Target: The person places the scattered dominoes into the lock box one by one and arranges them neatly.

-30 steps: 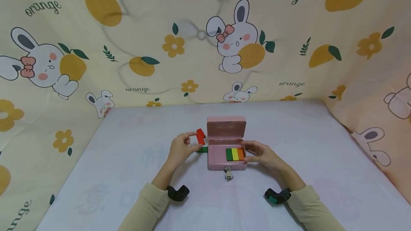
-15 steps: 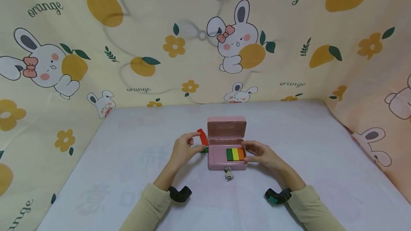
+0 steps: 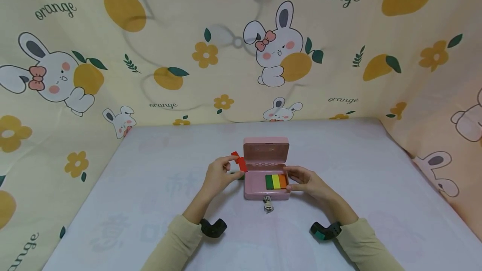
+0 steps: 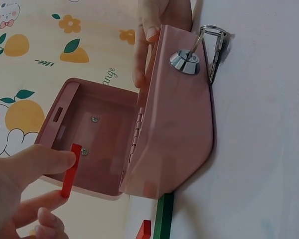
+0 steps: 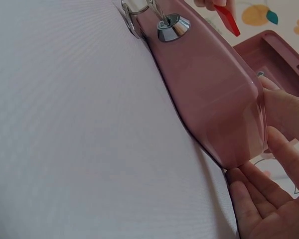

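Blocks (image 3: 276,181) in box (image 3: 256,181), bar (image 4: 163,215) left, apparently touching

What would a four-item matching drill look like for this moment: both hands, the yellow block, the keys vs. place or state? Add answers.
Column one
1. Left hand
2. Yellow block
3. Keys
4. Right hand

Column two
A. At the lock on the box front
B. Holding the pink box at its right side
C. Pinching a red block
D. Between a green block and an orange block

Pairs: 1-C, 2-D, 3-A, 4-B
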A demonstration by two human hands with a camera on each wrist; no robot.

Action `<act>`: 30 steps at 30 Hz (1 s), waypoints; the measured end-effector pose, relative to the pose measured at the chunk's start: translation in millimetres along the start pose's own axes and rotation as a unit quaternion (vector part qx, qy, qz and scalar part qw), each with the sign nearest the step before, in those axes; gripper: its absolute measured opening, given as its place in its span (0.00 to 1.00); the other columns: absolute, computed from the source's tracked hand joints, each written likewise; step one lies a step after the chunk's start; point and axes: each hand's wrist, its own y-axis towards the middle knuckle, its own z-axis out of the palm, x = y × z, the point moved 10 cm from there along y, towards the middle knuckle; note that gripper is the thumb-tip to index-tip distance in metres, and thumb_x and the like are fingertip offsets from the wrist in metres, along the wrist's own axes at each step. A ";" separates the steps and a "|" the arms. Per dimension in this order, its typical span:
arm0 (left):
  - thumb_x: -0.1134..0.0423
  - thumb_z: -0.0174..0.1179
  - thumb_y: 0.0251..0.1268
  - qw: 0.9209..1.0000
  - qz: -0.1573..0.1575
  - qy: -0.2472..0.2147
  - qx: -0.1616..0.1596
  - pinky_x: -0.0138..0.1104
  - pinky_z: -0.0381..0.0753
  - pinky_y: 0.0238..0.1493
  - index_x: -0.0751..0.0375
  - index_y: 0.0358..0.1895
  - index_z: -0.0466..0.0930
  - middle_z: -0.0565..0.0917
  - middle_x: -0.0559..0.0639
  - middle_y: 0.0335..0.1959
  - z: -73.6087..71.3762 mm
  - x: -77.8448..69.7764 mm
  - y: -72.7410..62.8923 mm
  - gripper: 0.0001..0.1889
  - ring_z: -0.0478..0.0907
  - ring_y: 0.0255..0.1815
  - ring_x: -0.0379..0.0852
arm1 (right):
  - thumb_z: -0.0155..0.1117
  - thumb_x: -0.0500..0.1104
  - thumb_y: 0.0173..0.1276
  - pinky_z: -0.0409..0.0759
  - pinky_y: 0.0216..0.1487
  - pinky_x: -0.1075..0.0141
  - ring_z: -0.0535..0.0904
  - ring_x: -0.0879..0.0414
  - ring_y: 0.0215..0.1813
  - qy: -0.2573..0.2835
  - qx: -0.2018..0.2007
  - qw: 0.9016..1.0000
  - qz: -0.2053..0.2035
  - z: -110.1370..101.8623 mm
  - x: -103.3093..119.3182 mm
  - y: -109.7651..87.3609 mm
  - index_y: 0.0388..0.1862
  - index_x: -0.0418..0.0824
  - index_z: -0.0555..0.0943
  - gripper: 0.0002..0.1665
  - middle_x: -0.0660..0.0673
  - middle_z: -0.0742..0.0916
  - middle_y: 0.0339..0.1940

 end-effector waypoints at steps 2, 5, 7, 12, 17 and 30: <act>0.61 0.72 0.52 1.000 0.005 -0.002 0.009 0.27 0.58 0.26 0.61 0.53 0.82 0.70 0.59 0.27 2.5 -1.8 -0.5 0.22 0.61 0.28 0.42 | 0.68 0.42 0.62 0.64 0.70 0.54 0.59 0.31 0.75 0.001 -0.001 1.000 0.001 -0.1 -0.6 0.1 0.69 0.31 0.65 0.39 0.29 0.65 0.74; 0.61 0.72 0.52 1.000 0.017 -0.003 0.022 0.26 0.59 0.27 0.60 0.53 0.82 0.71 0.60 0.27 6.9 -4.2 -0.8 0.22 0.62 0.29 0.42 | 0.68 0.42 0.62 0.64 0.70 0.54 0.60 0.31 0.75 -0.002 -0.002 1.000 0.003 -0.4 -1.1 0.0 0.69 0.31 0.65 0.39 0.29 0.65 0.74; 0.61 0.72 0.52 0.999 0.024 -0.006 0.027 0.26 0.59 0.27 0.60 0.53 0.82 0.71 0.60 0.28 9.5 -4.9 -0.9 0.22 0.64 0.30 0.43 | 0.68 0.41 0.62 0.64 0.70 0.53 0.60 0.31 0.74 -0.002 -0.001 1.000 0.003 -0.2 -0.9 -0.1 0.69 0.31 0.65 0.39 0.29 0.65 0.73; 0.62 0.71 0.52 0.998 0.048 -0.008 0.030 0.26 0.59 0.28 0.60 0.53 0.82 0.69 0.54 0.25 13.9 -7.6 -0.3 0.22 0.64 0.29 0.43 | 0.68 0.42 0.62 0.66 0.70 0.59 0.60 0.31 0.75 0.003 -0.001 1.000 0.001 0.3 0.2 -0.6 0.69 0.31 0.65 0.39 0.29 0.65 0.74; 0.63 0.72 0.51 0.998 0.058 -0.011 0.029 0.26 0.58 0.28 0.61 0.51 0.83 0.67 0.50 0.24 17.3 -9.3 0.4 0.22 0.63 0.28 0.41 | 0.69 0.42 0.61 0.69 0.64 0.80 0.69 0.53 0.72 0.006 -0.004 1.000 -0.009 0.3 4.1 -1.5 0.68 0.29 0.65 0.40 0.27 0.65 0.73; 0.62 0.72 0.51 0.997 0.066 -0.011 0.050 0.25 0.59 0.27 0.61 0.53 0.82 0.69 0.49 0.22 30.3 -10.9 0.0 0.23 0.64 0.26 0.39 | 0.67 0.41 0.63 0.61 0.72 0.52 0.58 0.32 0.76 0.002 -0.008 1.000 0.009 -0.5 1.9 -2.5 0.69 0.32 0.66 0.37 0.31 0.65 0.74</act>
